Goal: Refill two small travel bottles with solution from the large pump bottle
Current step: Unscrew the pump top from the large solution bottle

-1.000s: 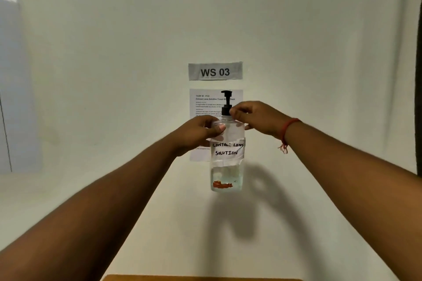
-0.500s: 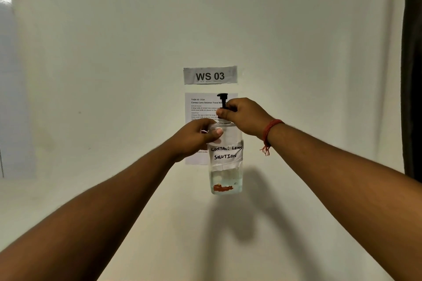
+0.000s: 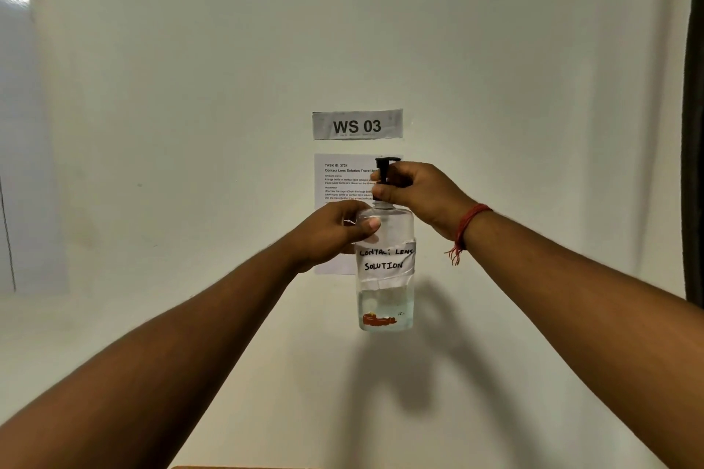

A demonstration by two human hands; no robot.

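Gripping the pump bottle [image 3: 385,270] in mid-air before the wall, I wrap my left hand [image 3: 331,230] round its shoulder at nine o'clock, while my right hand [image 3: 413,187] clenches the black pump [image 3: 384,173] collar at twelve. It probably feels light, being mostly empty, with stiff, smooth, likely slippery plastic, so the shoulder and collar are the surest holds. Its clear body carries a handwritten paper label [image 3: 385,259], shallow liquid and an orange mark near the base.

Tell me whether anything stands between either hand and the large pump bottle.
Nothing visible does. The left hand already grips the shoulder of the pump bottle, and the right hand is curled round its black pump head. The travel bottles are out of view.
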